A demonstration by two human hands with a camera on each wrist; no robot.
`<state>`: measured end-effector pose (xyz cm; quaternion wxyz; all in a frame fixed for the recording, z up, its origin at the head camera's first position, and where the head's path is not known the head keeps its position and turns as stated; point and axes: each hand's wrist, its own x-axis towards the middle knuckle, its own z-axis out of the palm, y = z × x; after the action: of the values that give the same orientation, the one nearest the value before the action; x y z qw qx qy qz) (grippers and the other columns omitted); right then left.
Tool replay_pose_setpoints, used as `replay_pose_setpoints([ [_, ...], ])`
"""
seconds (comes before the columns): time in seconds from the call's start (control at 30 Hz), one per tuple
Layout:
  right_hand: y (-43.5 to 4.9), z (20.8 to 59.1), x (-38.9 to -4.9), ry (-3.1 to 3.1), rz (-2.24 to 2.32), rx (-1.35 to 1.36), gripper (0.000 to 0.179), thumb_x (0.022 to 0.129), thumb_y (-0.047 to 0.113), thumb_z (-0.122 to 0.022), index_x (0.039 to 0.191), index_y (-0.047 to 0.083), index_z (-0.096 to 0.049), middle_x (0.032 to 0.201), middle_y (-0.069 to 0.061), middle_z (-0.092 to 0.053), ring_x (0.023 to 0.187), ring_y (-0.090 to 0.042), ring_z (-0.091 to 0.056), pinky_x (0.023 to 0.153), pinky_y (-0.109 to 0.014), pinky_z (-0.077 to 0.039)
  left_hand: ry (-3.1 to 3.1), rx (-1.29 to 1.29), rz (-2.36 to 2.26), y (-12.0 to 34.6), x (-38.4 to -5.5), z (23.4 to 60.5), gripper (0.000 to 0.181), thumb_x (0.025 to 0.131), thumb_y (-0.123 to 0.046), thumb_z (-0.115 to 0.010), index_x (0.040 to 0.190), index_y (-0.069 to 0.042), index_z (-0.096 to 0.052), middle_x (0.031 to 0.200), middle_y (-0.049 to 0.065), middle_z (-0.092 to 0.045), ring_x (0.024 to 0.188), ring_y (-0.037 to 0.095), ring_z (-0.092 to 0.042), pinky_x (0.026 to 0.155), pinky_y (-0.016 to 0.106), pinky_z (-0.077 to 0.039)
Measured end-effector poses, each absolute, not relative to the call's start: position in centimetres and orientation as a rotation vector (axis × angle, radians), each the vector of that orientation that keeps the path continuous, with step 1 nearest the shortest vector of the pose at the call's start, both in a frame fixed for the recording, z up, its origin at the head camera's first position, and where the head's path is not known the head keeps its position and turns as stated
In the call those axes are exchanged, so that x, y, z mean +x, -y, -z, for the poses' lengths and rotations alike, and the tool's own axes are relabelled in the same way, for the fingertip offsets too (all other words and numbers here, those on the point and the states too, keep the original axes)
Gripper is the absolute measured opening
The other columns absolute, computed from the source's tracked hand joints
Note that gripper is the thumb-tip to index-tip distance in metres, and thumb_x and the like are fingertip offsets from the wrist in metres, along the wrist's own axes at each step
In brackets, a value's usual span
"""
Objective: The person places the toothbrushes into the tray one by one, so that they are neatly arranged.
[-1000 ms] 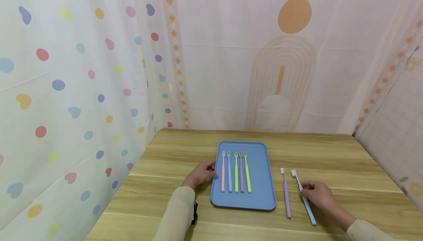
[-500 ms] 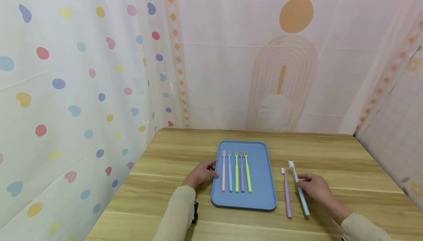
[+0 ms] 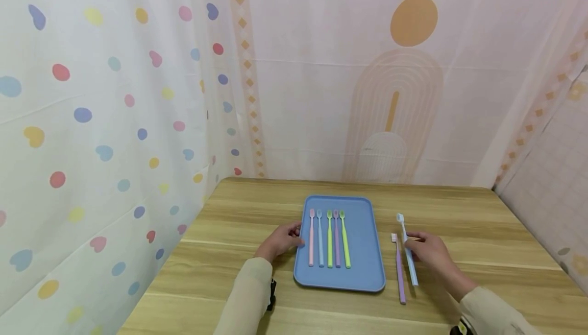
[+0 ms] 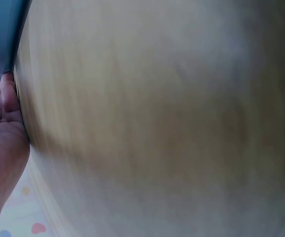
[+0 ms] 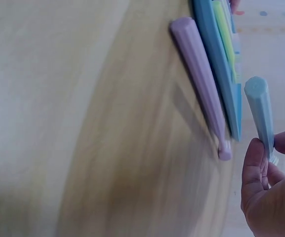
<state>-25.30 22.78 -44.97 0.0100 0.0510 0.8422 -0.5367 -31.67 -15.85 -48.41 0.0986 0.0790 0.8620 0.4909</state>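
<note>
My right hand (image 3: 429, 250) pinches a light blue toothbrush (image 3: 410, 263) between thumb and fingers, its handle raised over the table in the right wrist view. Just left of it a purple toothbrush (image 3: 400, 276) lies on the wood. My left hand (image 3: 281, 240) grips the left rim of a blue tray (image 3: 363, 273); the thumb is over the edge and fingertips are at its outer side. On the tray lie a pink toothbrush (image 3: 311, 243), a pale blue toothbrush (image 3: 320, 243), two yellow-green toothbrushes (image 3: 329, 245) and a purple toothbrush (image 3: 337, 243), side by side with heads pointing away.
The wooden table (image 3: 257, 197) runs back to a patterned curtain (image 3: 298, 95). A dotted curtain (image 3: 115, 146) hangs along the left side. The tray's right part, beside the row of toothbrushes, shows bare blue surface.
My right hand has lifted the light blue toothbrush off the table and carried it left and away from me, closer to the purple one. The left hand stays at the tray.
</note>
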Motion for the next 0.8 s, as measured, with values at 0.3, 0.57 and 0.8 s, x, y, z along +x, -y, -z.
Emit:
replay_pose_setpoints([
  [0.3,-21.8,44.8,-26.0,-2.499,1.828,0.147,0.047,0.094,0.004,-0.057,0.136,-0.016,-0.048,0.103,-0.022,-0.068,0.074,-0.018,-0.065,0.067,-0.031,-0.055,-2.548,0.242,-1.454,15.8,-31.7,48.3,0.061,0.089,-0.001,-0.071,0.145,0.002,-0.047,0.103,0.008,-0.053,0.095,0.022,-0.048,0.084,0.035,-0.041],
  [0.57,-20.5,44.5,-26.7,-2.46,1.884,0.165,0.048,0.092,0.005,-0.058,0.135,-0.016,-0.049,0.094,-0.015,-0.069,0.073,-0.016,-0.064,0.066,-0.03,-0.054,-2.556,0.249,-1.459,15.7,-31.7,48.4,0.06,0.088,0.0,-0.071,0.143,0.002,-0.049,0.103,0.009,-0.054,0.094,0.022,-0.048,0.083,0.034,-0.042],
  [0.8,-19.2,44.3,-27.1,-2.399,1.928,0.189,0.047,0.093,0.005,-0.058,0.135,-0.014,-0.05,0.087,-0.007,-0.067,0.073,-0.014,-0.064,0.067,-0.029,-0.054,-2.564,0.255,-1.462,15.6,-31.6,48.5,0.059,0.087,0.001,-0.071,0.143,0.002,-0.05,0.101,0.008,-0.054,0.092,0.022,-0.048,0.081,0.034,-0.041],
])
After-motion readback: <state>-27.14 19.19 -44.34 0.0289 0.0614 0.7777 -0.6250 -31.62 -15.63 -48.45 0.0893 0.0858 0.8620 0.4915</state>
